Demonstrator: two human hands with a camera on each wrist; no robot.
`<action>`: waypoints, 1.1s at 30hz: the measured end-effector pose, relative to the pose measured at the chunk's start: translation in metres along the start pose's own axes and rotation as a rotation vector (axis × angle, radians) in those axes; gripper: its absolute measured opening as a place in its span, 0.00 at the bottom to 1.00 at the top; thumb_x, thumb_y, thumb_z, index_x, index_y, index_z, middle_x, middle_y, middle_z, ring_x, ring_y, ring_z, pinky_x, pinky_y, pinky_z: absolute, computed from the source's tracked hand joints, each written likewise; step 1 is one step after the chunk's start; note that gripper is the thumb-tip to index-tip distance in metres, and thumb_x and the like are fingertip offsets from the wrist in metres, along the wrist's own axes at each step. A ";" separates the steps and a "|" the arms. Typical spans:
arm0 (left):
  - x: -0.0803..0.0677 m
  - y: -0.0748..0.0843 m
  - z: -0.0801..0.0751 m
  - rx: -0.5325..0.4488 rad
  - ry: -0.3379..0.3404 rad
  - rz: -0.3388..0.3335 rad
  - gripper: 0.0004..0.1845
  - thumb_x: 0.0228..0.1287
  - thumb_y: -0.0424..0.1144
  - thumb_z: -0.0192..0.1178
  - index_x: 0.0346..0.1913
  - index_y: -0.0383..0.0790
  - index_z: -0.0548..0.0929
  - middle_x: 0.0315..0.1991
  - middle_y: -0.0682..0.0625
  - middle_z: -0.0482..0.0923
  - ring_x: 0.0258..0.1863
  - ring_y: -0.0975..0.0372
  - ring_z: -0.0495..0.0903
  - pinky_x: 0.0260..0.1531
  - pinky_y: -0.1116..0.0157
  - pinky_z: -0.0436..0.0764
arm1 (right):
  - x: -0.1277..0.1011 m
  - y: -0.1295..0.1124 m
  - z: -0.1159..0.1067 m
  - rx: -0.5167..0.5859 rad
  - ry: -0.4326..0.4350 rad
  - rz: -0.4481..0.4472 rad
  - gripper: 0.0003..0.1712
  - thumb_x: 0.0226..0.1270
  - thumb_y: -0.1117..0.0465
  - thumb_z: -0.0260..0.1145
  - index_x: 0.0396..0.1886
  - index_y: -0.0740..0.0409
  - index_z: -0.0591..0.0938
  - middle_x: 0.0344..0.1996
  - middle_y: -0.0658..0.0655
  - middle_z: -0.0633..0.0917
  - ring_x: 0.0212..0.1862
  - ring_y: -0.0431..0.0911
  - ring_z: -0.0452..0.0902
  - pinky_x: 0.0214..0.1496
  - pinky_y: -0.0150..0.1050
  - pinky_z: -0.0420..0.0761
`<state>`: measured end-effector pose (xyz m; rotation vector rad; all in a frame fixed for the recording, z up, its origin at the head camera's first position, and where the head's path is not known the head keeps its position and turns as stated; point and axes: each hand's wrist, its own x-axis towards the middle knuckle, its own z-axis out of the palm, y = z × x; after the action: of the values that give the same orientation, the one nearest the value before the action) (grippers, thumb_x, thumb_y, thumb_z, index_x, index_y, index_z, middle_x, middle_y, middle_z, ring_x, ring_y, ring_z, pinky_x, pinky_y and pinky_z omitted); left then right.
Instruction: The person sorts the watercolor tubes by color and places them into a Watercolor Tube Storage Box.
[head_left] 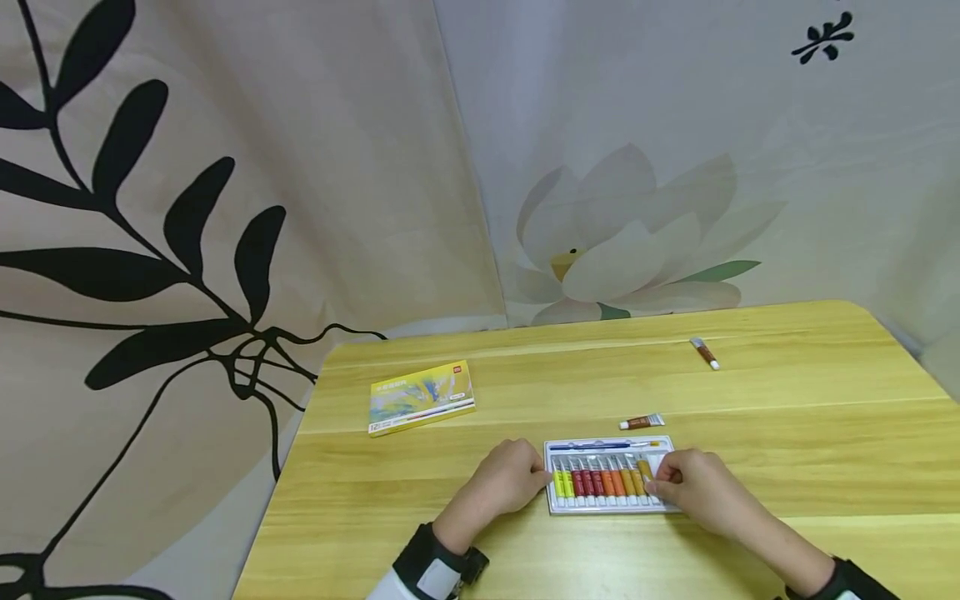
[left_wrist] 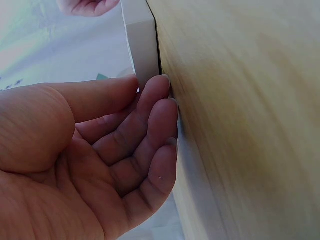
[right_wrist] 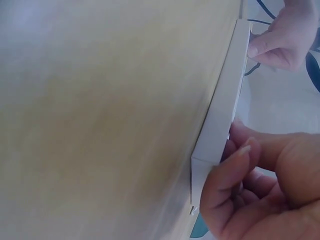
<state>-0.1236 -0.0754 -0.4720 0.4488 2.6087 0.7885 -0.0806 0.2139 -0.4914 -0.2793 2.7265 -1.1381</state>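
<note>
A white tray (head_left: 611,511) on the table holds a row of paint tubes, from yellow through red and orange to ochre, with a blue-handled paintbrush (head_left: 600,447) along its far side. My left hand (head_left: 512,475) grips the tray's left end; the left wrist view has the thumb on the rim and fingers (left_wrist: 162,117) curled by its side wall. At the right end, my right hand (head_left: 693,487) pinches a slightly tilted ochre paint tube (head_left: 644,469) in the row. In the right wrist view, the tray wall (right_wrist: 220,110) hides that tube.
One brown paint tube (head_left: 641,422) lies just behind the tray, and another brown tube (head_left: 705,354) farther back on the right. A yellow paint box (head_left: 422,398) rests at the back left of the wooden table (head_left: 360,533). Printed curtains (head_left: 360,167) hang behind.
</note>
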 end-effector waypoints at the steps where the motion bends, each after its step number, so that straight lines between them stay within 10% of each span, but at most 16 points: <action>1: 0.000 0.000 0.000 -0.001 0.000 0.000 0.21 0.73 0.38 0.67 0.17 0.43 0.82 0.13 0.57 0.64 0.14 0.65 0.64 0.19 0.68 0.62 | 0.001 0.000 0.001 -0.003 0.001 -0.001 0.15 0.65 0.61 0.76 0.23 0.53 0.80 0.20 0.45 0.75 0.23 0.38 0.66 0.24 0.33 0.68; 18: 0.000 0.000 0.001 -0.002 0.002 0.004 0.21 0.73 0.39 0.67 0.17 0.43 0.82 0.13 0.57 0.64 0.15 0.65 0.65 0.19 0.68 0.63 | 0.008 0.002 -0.009 0.013 -0.063 -0.049 0.13 0.65 0.63 0.76 0.23 0.54 0.82 0.19 0.45 0.78 0.21 0.36 0.67 0.23 0.32 0.69; 26: -0.001 0.001 0.000 -0.005 0.006 -0.003 0.21 0.73 0.38 0.67 0.17 0.42 0.82 0.13 0.57 0.65 0.15 0.65 0.65 0.19 0.68 0.63 | 0.050 -0.002 -0.034 -0.158 0.123 0.018 0.20 0.75 0.58 0.67 0.20 0.54 0.79 0.14 0.45 0.67 0.18 0.40 0.60 0.21 0.33 0.58; 33: -0.001 0.000 0.001 -0.020 0.006 0.001 0.22 0.72 0.38 0.67 0.16 0.42 0.81 0.12 0.57 0.62 0.13 0.66 0.63 0.18 0.69 0.61 | 0.077 0.013 -0.033 -0.200 0.042 0.127 0.32 0.75 0.49 0.67 0.10 0.48 0.67 0.11 0.43 0.59 0.16 0.38 0.55 0.20 0.33 0.54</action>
<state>-0.1222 -0.0756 -0.4720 0.4432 2.6042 0.8173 -0.1638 0.2270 -0.4843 -0.1064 2.8517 -0.8500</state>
